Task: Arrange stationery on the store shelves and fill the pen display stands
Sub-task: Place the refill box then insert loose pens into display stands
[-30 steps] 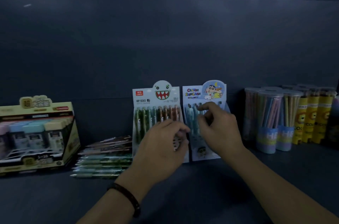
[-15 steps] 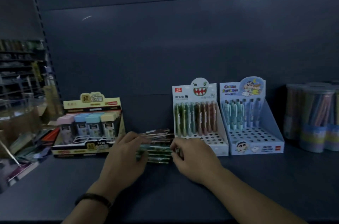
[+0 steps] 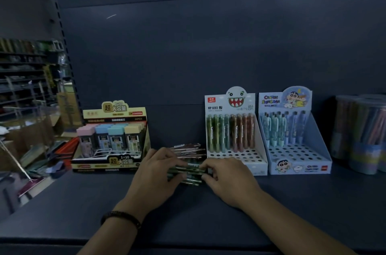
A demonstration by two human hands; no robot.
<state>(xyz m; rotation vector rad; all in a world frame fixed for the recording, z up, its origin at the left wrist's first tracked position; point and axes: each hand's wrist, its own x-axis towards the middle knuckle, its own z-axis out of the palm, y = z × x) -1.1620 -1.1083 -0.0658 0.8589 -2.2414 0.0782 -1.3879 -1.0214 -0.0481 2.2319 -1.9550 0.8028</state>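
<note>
A pile of loose pens lies on the dark shelf, left of a white monster pen stand. That stand holds a back row of green and brown pens. A blue cartoon pen stand beside it holds several light pens. My left hand and my right hand both lie on the front of the pile, fingers curled round a few green pens between them. Much of the pile's front is hidden by my hands.
A yellow display box of pastel-capped lead cases stands at the left. Clear tubs of pencils stand at the far right. The shelf's perforated upright rises at the left, with cluttered aisles and boxes beyond it.
My hands left the two pen stands, came down on the loose pile to the left and closed in on green pens. The camera view swung left.
</note>
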